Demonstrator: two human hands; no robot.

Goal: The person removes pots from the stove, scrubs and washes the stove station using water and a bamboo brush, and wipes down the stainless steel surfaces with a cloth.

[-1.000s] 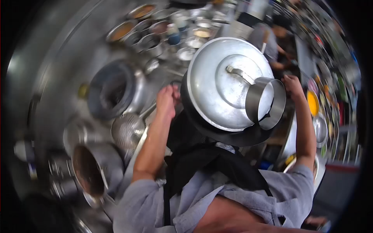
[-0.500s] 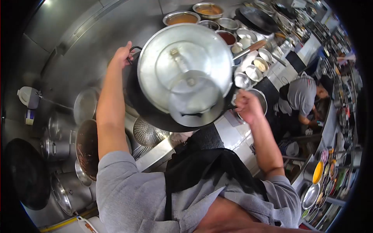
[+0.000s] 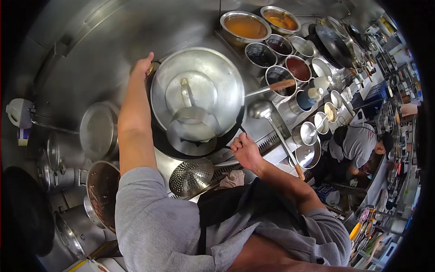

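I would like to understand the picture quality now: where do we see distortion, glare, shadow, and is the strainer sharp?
Head view: strong wide-lens bending, with black corners; head view: pale reflections on the metal lid, soft sheen on the steel wall; head view: the dark round thing at the left edge loses detail in shadow; head view: the strainer looks fairly sharp, its holes distinct.

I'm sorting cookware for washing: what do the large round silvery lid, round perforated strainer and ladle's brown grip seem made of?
Large round silvery lid: probably aluminium, satin, by its pale, soft sheen. Round perforated silvery strainer: likely stainless steel, shiny, by its grey glints. Brown ladle grip: apparently wood, matte, by its warm brown colour.
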